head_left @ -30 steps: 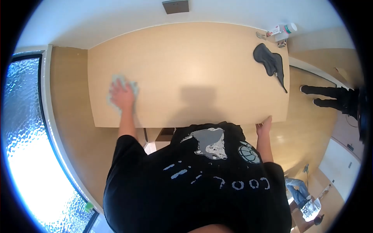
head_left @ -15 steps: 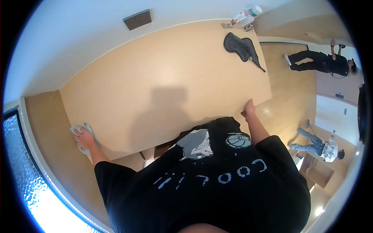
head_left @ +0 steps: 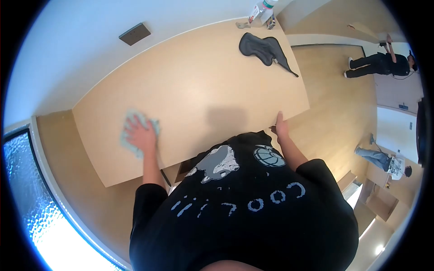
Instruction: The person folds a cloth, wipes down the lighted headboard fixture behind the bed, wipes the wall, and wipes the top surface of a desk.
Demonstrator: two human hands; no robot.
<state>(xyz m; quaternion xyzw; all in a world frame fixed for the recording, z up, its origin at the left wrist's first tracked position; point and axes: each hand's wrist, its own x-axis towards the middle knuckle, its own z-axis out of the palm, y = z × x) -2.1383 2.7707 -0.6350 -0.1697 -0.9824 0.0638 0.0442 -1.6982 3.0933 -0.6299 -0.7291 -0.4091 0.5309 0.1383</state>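
Note:
My left hand [head_left: 140,134] lies spread on a pale blue-green cloth [head_left: 131,145], pressing it flat on the light wooden table [head_left: 181,86] toward its left side. The fingers are apart and the cloth shows around them, a little blurred. At the table's front edge, on the right, my right hand [head_left: 281,126] rests against the edge with the thumb on top; its other fingers are mostly hidden below. No object shows in it.
A dark grey limp item [head_left: 264,49] lies at the back right of the table. Behind it stand a clear bottle [head_left: 266,6], a small box [head_left: 271,21] and a small metallic item [head_left: 243,25]. Two people [head_left: 389,64] are on the right, apart from me. A frosted window [head_left: 27,176] is at the left.
My left hand and the cloth moved left to the table's edge, then back right onto the tabletop. The view turned. My right hand stayed at the front edge.

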